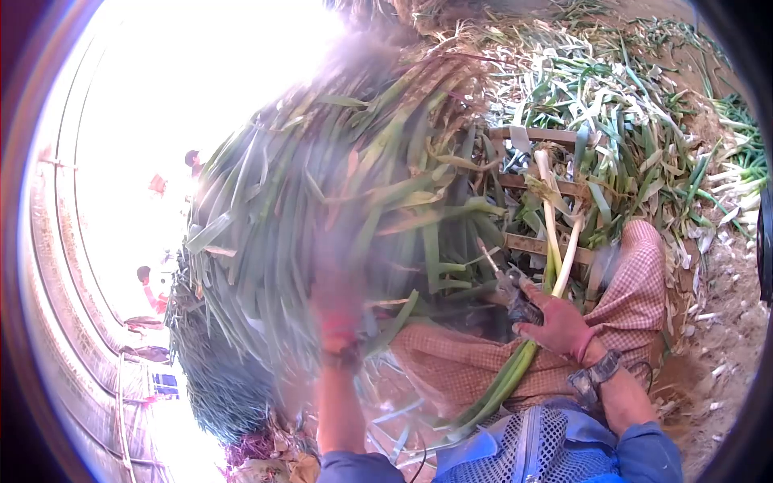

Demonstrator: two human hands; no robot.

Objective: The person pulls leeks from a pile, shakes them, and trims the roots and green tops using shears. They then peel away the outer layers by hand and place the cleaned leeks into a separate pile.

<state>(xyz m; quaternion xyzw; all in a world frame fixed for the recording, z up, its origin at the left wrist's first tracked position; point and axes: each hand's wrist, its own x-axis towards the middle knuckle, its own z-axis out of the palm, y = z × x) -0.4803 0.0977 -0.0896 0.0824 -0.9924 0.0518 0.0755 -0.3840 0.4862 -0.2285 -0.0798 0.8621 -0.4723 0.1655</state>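
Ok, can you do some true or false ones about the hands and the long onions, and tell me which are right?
1. The right hand is holding long onions. True.
2. The white ends of the held onions point at the person's tummy. False: they point away, and the green leaves come back toward the blue vest.
3. The left hand looks blurry in front of the big leafy pile. True.
4. The cloth over the legs is plain yellow. False: the cloth is reddish with little checks.
5. There are wooden slats beyond the right hand. True.
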